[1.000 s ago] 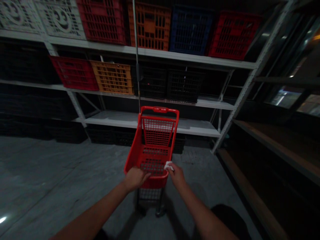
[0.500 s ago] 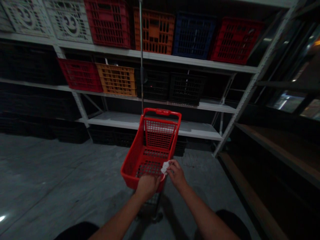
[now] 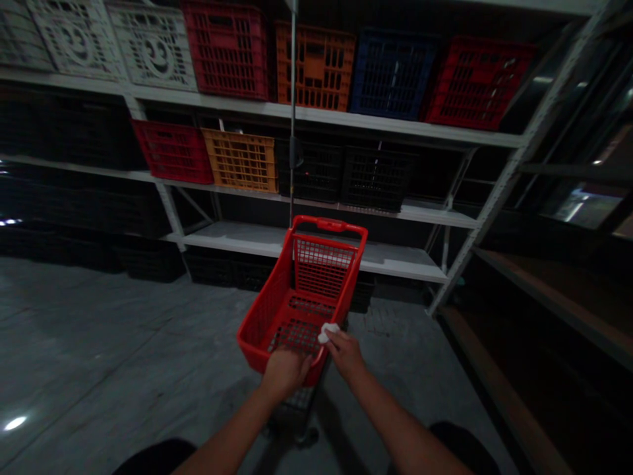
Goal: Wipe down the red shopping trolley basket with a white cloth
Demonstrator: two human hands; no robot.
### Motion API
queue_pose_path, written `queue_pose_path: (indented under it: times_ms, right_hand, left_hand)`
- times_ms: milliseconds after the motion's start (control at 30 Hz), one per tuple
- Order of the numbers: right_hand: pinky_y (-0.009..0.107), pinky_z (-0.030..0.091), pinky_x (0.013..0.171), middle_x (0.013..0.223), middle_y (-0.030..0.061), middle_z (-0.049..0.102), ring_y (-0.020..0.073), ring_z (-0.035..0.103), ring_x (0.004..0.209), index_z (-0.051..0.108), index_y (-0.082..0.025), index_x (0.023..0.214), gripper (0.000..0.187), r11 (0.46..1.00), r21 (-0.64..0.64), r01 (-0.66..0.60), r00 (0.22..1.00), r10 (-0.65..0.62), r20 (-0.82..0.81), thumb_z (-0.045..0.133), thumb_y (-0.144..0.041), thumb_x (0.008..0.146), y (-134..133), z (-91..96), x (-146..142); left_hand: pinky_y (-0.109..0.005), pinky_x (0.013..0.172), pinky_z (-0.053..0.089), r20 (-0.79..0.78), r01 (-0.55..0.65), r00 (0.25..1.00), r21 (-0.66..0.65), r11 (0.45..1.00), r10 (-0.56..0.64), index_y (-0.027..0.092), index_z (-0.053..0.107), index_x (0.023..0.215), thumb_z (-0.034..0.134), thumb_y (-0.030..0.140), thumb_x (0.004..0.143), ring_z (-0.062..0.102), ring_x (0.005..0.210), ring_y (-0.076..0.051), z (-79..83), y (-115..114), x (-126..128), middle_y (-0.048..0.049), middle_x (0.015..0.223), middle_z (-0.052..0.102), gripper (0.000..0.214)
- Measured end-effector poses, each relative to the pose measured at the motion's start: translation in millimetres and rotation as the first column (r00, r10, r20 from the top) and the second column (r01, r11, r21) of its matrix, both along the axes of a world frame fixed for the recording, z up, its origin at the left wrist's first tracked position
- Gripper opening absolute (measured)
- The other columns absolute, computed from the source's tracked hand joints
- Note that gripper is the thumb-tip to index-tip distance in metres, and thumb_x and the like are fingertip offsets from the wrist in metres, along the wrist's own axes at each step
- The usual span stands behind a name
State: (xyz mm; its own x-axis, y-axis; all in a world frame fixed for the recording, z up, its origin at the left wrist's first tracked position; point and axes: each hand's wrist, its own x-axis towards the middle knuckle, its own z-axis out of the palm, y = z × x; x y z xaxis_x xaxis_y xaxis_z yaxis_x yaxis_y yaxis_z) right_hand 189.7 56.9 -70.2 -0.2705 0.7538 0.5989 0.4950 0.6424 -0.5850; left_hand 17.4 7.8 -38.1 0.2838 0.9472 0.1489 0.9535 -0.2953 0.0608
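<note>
A red plastic shopping cart point(image 3: 257, 316) stands in front of me, its handle at the far end. My left hand point(image 3: 287, 371) is closed over the cart's near rim, fingers curled inside and partly hidden. Between the fingertips of my right hand point(image 3: 345, 351) is a crumpled white piece, either tissue or cloth point(image 3: 328, 332). It lies against the right side of the near rim corner.
Behind the cart runs a metal shelf rack point(image 3: 410, 267) with red, orange, blue, white and black crates, such as an orange crate point(image 3: 315, 69). A thin pole point(image 3: 293, 119) rises behind the cart. Wooden shelving point(image 3: 558, 290) stands at the right.
My right hand has shifted slightly down at the rim, and the white piece is more bunched up. The view has turned a little left. My left hand keeps its hold on the rim.
</note>
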Motion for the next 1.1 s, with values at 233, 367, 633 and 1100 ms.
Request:
queue_pose_path:
  times_ms: [233,367,633,1100]
  right_hand:
    - [0.035,0.046,0.086,0.095,0.0050,0.067,0.0177,0.061,0.091,0.067,-0.022,0.094,0.028,0.989,-0.060,0.133,0.989,-0.136,-0.056,0.044,-0.018,0.079,55.6,28.0,14.0]
    - [0.032,0.047,0.083,0.094,0.0048,0.067,0.0165,0.061,0.090,0.065,-0.022,0.098,0.028,0.999,-0.035,-0.042,0.995,0.038,-0.094,0.045,-0.018,0.080,24.8,16.0,1.7]
    - [0.029,0.048,0.075,0.086,0.0057,0.067,0.0165,0.060,0.080,0.064,-0.023,0.100,0.030,0.984,0.043,-0.171,0.979,0.165,0.116,0.045,-0.016,0.079,-12.9,3.3,-22.3]
    - [0.026,0.048,0.074,0.085,0.0035,0.066,0.0155,0.060,0.081,0.065,-0.023,0.098,0.032,0.984,-0.094,-0.148,0.989,0.144,-0.043,0.043,-0.012,0.077,-41.7,9.2,-48.4]
  left_hand:
    - [-0.029,0.069,0.040,0.017,0.066,0.998,-0.015,0.998,-0.066,0.015,0.064,0.072,0.015,0.040,0.088,0.061,0.072,-0.018,-7.2,0.0,-11.4,-0.0109,0.072,0.067,0.057]
    - [-0.029,0.068,0.040,0.016,0.078,0.997,-0.019,0.997,-0.078,0.015,0.064,0.072,0.014,0.040,0.088,0.061,0.072,-0.018,-7.8,-1.7,-21.1,-0.0111,0.071,0.067,0.058]
    - [-0.029,0.068,0.039,-0.007,0.135,0.991,-0.011,0.991,-0.135,0.017,0.063,0.071,0.014,0.043,0.087,0.059,0.069,-0.017,-6.8,-7.8,-43.9,-0.0094,0.069,0.065,0.058]
    - [-0.028,0.068,0.039,-0.052,0.215,0.975,-0.029,0.976,-0.216,0.018,0.062,0.069,0.020,0.036,0.088,0.058,0.068,-0.016,-6.1,-18.3,-64.5,-0.0066,0.067,0.064,0.050]
